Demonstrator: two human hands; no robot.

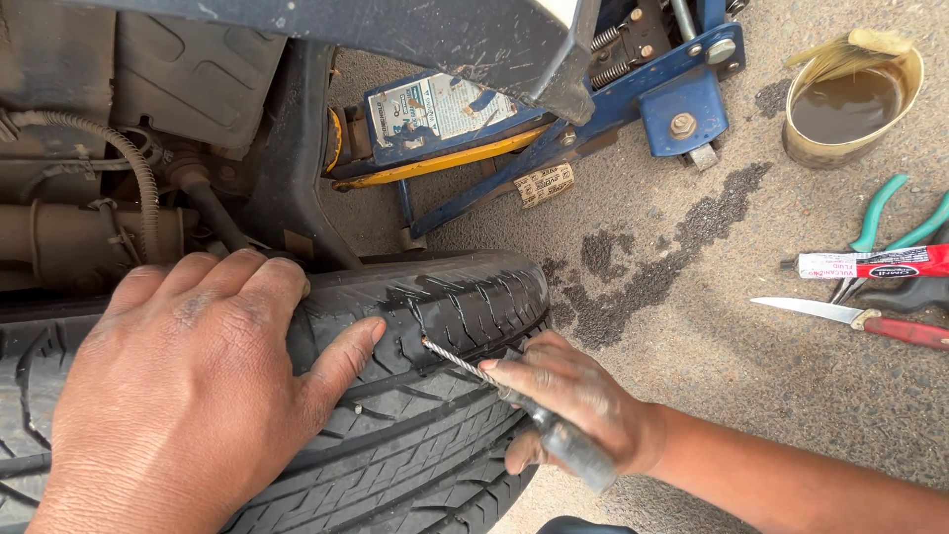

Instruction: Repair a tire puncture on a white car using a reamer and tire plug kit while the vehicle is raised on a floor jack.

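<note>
Our right hand was clenched around the handle of a spiral reamer tool, its shaft slanting up and left with the tip in the tyre tread, just right of our left thumb. Our left hand lay flat and spread on the tread, gripping nothing. Well apart, up right, an open tin held brownish liquid and a brush.

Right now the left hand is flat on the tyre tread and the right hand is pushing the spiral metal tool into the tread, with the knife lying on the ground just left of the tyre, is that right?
Not quite. The knife lies on the ground to the right of the tyre, beside the green-handled pliers, as the head view shows. The rest holds: the left hand is flat on the tread and the right hand pushes the spiral tool into it.
</note>
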